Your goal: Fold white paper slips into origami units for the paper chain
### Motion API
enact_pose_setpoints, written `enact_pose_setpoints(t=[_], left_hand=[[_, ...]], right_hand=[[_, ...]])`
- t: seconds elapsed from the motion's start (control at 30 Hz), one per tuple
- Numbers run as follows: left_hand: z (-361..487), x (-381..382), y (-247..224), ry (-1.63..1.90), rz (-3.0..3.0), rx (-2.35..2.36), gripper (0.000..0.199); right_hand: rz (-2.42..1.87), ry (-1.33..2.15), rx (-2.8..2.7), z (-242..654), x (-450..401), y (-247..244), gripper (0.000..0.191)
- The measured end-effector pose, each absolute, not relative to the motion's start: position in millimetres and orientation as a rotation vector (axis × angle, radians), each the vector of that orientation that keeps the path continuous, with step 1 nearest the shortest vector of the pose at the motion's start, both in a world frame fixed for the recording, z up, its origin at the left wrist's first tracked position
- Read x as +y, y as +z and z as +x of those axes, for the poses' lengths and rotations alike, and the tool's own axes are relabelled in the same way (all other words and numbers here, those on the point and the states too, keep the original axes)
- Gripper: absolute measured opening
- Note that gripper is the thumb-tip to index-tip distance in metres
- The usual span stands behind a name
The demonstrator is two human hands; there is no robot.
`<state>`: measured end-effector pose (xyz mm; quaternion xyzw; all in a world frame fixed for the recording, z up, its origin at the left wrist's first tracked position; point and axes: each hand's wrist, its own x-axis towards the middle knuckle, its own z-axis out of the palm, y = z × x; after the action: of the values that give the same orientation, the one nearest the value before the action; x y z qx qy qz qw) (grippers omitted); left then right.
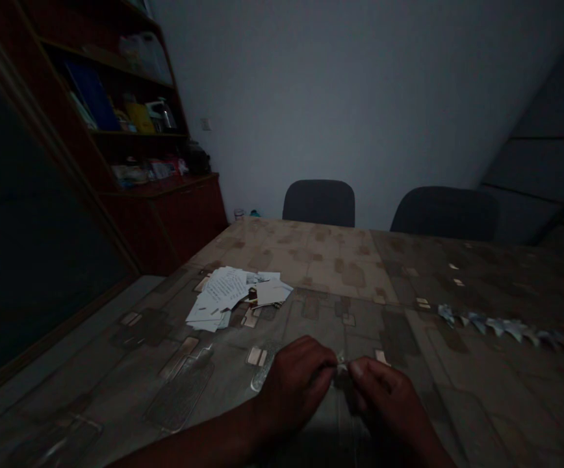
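Close to the table's near edge, my left hand (301,377) and my right hand (384,390) come together fingertip to fingertip. Both pinch a small pale piece of paper (342,367), which looks folded; its exact shape is mostly hidden by the fingers and the dim light. Off to the right lies a row of folded paper pieces (506,327) that look alike, close together in a line. A loose pile of paper slips (223,292), some with handwriting, rests on the table to the left, beyond my left hand.
A patterned cloth covers the table (306,253). Two dark chairs (318,203) stand at its far side by the wall. At the left is a wooden shelf cabinet (160,195) with a blue folder (91,97) and other goods. The room is dim.
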<state>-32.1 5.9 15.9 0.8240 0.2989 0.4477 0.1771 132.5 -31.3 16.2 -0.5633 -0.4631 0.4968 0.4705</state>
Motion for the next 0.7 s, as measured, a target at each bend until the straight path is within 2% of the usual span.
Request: enact_pose_setpoints(t=[0.47, 0.6, 0.7], left_hand=[[-36, 9, 17, 1.203, 2.476, 0.727, 0.016], [-35, 8, 14, 1.184, 2.486, 0.715, 0.016], [-33, 5, 11, 1.183, 2.389, 0.794, 0.008]], right_hand=[[-1.125, 1.669, -0.886, 137, -27, 8, 0.047], [-1.152, 1.677, -0.871, 136, -27, 1, 0.046], [-1.236, 1.534, -0.897, 134, -27, -2, 0.046]])
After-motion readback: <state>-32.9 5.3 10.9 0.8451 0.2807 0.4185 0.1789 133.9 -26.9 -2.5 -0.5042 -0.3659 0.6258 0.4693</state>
